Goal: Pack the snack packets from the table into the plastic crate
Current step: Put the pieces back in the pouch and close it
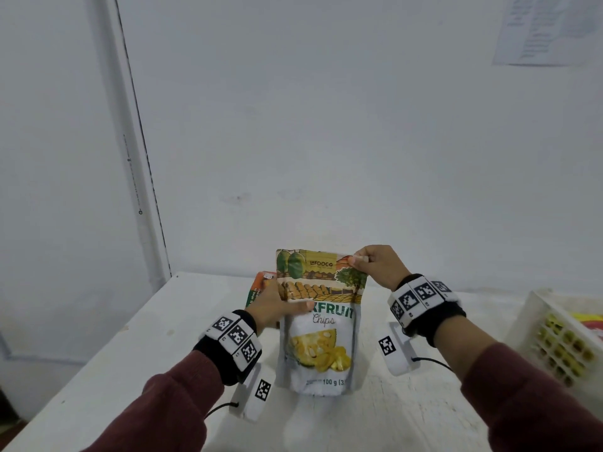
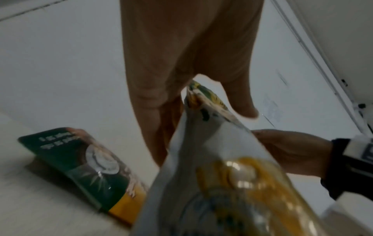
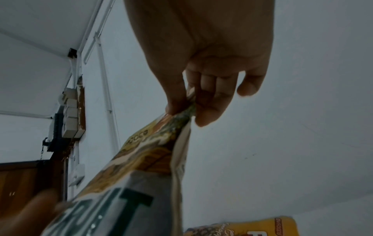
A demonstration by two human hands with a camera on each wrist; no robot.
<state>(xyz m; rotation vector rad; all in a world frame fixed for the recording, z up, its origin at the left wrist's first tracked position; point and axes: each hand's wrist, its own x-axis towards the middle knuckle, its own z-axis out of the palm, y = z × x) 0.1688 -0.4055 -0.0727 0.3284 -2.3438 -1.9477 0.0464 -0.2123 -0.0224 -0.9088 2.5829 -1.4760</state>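
A white and yellow jackfruit chips packet [image 1: 318, 324] hangs upright just above the white table [image 1: 137, 340]. My right hand [image 1: 357, 260] pinches its top right corner, thumb against fingers [image 3: 210, 115]. On the packet's left edge sits my left hand [image 1: 292, 307], thumb across the front and fingers [image 2: 153, 102] behind. In the left wrist view the packet [image 2: 201, 159] fills the lower middle. A second packet, green and orange [image 1: 261, 285], lies on the table behind my left hand and shows again in the left wrist view [image 2: 90, 162]. The white plastic crate [image 1: 551, 324] stands at the right edge.
Yellow and red packets [image 1: 587, 321] show inside the crate. A yellow packet [image 3: 242, 226] lies at the bottom of the right wrist view. A white wall [image 1: 326, 125] rises right behind the table, with a pipe or trim [image 1: 140, 158] at the left corner.
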